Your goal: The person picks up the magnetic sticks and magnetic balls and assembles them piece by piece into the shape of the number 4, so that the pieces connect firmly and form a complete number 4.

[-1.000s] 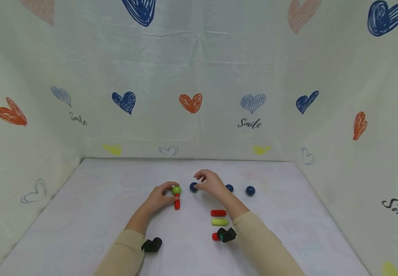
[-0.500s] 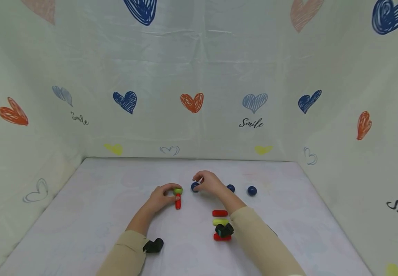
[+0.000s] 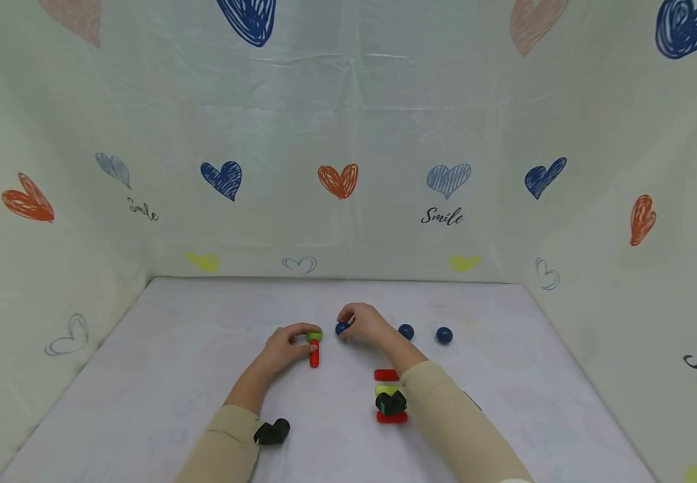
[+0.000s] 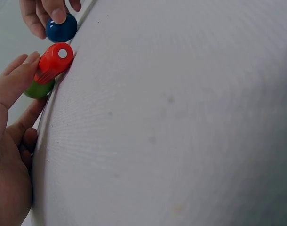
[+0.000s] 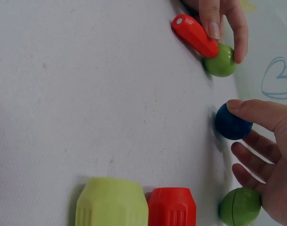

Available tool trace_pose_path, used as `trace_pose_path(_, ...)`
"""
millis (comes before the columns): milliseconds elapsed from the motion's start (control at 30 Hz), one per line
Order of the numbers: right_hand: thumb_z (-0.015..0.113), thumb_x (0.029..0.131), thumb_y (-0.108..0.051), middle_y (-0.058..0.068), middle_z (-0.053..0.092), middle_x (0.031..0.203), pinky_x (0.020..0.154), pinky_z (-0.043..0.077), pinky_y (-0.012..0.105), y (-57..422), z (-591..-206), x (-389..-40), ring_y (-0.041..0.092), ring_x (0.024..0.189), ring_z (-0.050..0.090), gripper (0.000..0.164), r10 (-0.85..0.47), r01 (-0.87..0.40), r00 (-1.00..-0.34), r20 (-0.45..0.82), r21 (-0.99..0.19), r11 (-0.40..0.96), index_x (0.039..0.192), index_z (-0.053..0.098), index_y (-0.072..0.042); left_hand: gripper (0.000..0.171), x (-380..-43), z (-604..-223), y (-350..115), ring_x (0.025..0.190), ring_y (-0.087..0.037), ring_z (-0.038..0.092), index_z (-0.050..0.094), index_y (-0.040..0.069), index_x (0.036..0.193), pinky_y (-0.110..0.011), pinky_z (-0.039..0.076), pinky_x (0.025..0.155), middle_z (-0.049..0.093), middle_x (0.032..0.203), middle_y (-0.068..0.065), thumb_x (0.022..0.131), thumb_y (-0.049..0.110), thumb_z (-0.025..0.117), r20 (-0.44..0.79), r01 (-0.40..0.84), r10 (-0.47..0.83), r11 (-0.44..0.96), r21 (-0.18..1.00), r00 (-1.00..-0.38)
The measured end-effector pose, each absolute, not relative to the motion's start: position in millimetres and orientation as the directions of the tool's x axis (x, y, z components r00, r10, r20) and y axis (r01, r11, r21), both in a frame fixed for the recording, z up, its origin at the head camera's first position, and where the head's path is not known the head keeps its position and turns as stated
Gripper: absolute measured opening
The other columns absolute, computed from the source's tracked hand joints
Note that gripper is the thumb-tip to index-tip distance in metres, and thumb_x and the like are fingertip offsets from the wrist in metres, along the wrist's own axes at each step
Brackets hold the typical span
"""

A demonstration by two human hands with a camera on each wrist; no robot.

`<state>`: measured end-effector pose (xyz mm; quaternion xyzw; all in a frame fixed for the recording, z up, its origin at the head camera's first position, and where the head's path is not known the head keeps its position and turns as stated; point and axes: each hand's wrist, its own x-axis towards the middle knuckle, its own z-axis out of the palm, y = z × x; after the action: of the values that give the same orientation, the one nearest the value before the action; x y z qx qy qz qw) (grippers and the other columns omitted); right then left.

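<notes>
My left hand [image 3: 283, 346] holds a ribbed red toy rod [image 3: 314, 355] and the green ball [image 5: 220, 61] at its far end. The thumb presses the rod and the forefinger lies against the ball. In the left wrist view a white dot marks the near end of the rod. To the right, my right hand [image 3: 367, 325] pinches a dark blue ball [image 5: 233, 122] between thumb and fingers. The blue ball and the green ball are apart. A second green ball [image 5: 240, 207] sits beside the heel of the right hand in the right wrist view.
Two more dark blue balls [image 3: 444, 335] lie right of my right wrist. Nearer me, a red rod [image 3: 386, 374], a yellow-green rod [image 3: 386, 390] and another red rod [image 3: 392, 417] lie in a row, partly covered by the right wrist's black device [image 3: 391, 403]. A heart-printed curtain [image 3: 348, 228] stands behind the table.
My right fingers have come down onto the blue ball, closing with the thumb. The left hand keeps its grip almost in place. The head view has shifted slightly.
</notes>
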<state>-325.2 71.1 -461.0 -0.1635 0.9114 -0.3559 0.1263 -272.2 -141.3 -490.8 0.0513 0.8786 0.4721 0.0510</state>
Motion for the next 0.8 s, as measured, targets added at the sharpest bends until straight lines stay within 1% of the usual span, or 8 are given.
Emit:
trace_pose_path(233, 0.081, 0.079, -0.009, 0.001, 0.063, 0.098, 0.079, 0.050, 0.032, 72.0, -458.7, -324.9, 0.018, 0.087, 0.057, 0.025, -0.398, -0.223, -0.911, -0.106, -0.684, 0.694, 0.101, 0.067, -0.010, 0.030, -272.8, -492.4, -141.7, 0.123, -0.033, 0.045, 0.072, 0.020, 0.115, -0.053, 0.037, 0.103, 0.060, 0.125, -0.006, 0.086, 0.012, 0.073, -0.037, 0.048, 0.137, 0.566, 0.823, -0.990)
trace_pose_path(400, 0.081, 0.079, -0.009, 0.001, 0.062, 0.098, 0.077, 0.050, 0.031, 73.1, -457.2, -323.9, 0.017, 0.085, 0.056, 0.026, -0.397, -0.220, -0.911, -0.113, -0.681, 0.698, 0.101, 0.067, -0.009, 0.030, -273.3, -493.4, -141.3, 0.125, -0.033, 0.045, 0.071, 0.020, 0.116, -0.053, 0.036, 0.104, 0.060, 0.126, -0.006, 0.086, 0.011, 0.073, -0.035, 0.054, 0.148, 0.554, 0.831, -0.988)
trace_pose_path(567, 0.081, 0.080, -0.011, 0.001, 0.062, 0.099, 0.075, 0.051, 0.030, 72.9, -455.3, -320.9, 0.017, 0.085, 0.056, 0.027, -0.390, -0.202, -0.912, -0.126, -0.690, 0.695, 0.103, 0.067, -0.011, 0.030, -274.0, -495.0, -143.3, 0.125, -0.032, 0.046, 0.071, 0.020, 0.115, -0.051, 0.035, 0.105, 0.061, 0.124, -0.004, 0.086, 0.013, 0.074, -0.025, 0.066, 0.157, 0.545, 0.836, -0.987)
trace_pose_path(800, 0.081, 0.079, -0.011, 0.001, 0.062, 0.098, 0.070, 0.051, 0.028, 74.3, -456.0, -316.6, 0.017, 0.082, 0.057, 0.028, -0.409, -0.212, -0.906, -0.110, -0.717, 0.664, 0.103, 0.067, -0.010, 0.029, -274.9, -494.5, -145.3, 0.124, -0.033, 0.046, 0.071, 0.019, 0.115, -0.053, 0.035, 0.105, 0.061, 0.124, -0.005, 0.086, 0.014, 0.074, -0.016, 0.077, 0.168, 0.534, 0.842, -0.986)
